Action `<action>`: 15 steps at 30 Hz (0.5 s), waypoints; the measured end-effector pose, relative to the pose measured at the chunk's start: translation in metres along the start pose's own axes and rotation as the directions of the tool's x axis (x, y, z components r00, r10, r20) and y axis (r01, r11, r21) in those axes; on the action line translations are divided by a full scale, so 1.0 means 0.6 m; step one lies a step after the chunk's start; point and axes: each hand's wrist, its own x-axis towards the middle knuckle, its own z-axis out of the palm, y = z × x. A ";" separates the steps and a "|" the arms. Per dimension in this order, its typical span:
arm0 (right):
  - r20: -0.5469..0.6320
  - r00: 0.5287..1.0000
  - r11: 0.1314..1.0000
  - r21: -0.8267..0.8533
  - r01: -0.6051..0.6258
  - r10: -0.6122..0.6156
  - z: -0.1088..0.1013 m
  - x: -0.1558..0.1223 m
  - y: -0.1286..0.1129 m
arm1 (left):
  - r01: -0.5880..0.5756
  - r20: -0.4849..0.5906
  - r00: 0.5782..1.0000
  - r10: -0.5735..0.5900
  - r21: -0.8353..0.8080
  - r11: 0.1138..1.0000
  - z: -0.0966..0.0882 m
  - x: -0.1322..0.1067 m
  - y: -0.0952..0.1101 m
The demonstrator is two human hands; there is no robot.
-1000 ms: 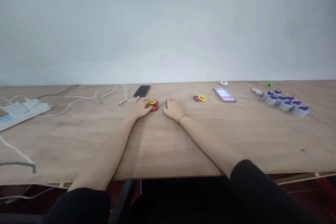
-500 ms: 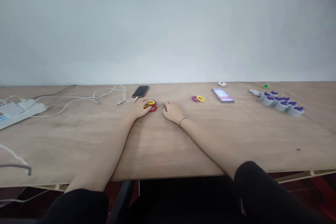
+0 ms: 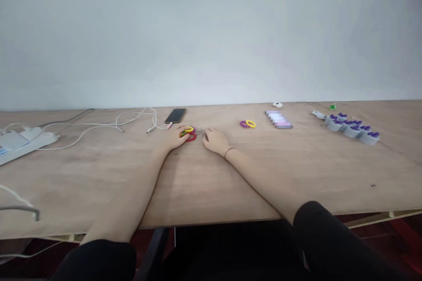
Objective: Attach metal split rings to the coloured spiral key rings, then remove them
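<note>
Coil rings [image 3: 190, 130] — red, yellow, in left hand [image 3: 176, 140]

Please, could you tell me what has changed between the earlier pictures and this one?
Only a little. The right hand, at the metal rings, has drawn its fingers slightly toward the person. The view itself has shifted slightly. Nothing was visibly taken up or let go. The left hand stays on the coloured coils; the purple and yellow coils and dark phone stayed put.
</note>
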 end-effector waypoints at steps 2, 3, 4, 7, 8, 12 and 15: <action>-0.022 0.999 0.999 0.018 0.033 -0.033 0.000 0.000 0.001 | 0.011 0.004 1.000 -0.011 0.004 1.000 0.000 0.000 0.000; -0.023 0.998 0.997 0.033 0.063 -0.062 0.000 0.000 0.002 | 0.018 0.002 1.000 -0.018 0.004 1.000 0.000 0.000 -0.001; -0.016 0.995 0.994 0.050 0.095 -0.095 0.000 0.001 0.003 | 0.021 -0.003 1.000 -0.021 0.002 1.000 0.001 0.001 -0.001; 0.037 0.987 0.984 0.090 0.155 -0.159 -0.001 0.004 0.006 | -0.001 -0.015 1.000 0.001 -0.009 1.000 0.002 0.001 -0.002; 0.055 0.985 0.983 0.099 0.156 -0.162 -0.001 0.005 0.007 | -0.008 -0.015 1.000 0.008 -0.009 1.000 0.002 0.001 -0.001; 0.069 0.990 0.984 0.136 0.113 -0.123 0.001 0.007 0.010 | 0.009 -0.005 1.000 -0.009 0.003 1.000 -0.001 0.001 0.002; 0.018 0.995 0.984 0.149 0.094 -0.097 0.002 0.007 0.010 | 0.001 -0.018 1.000 0.000 0.013 1.000 -0.002 0.000 0.002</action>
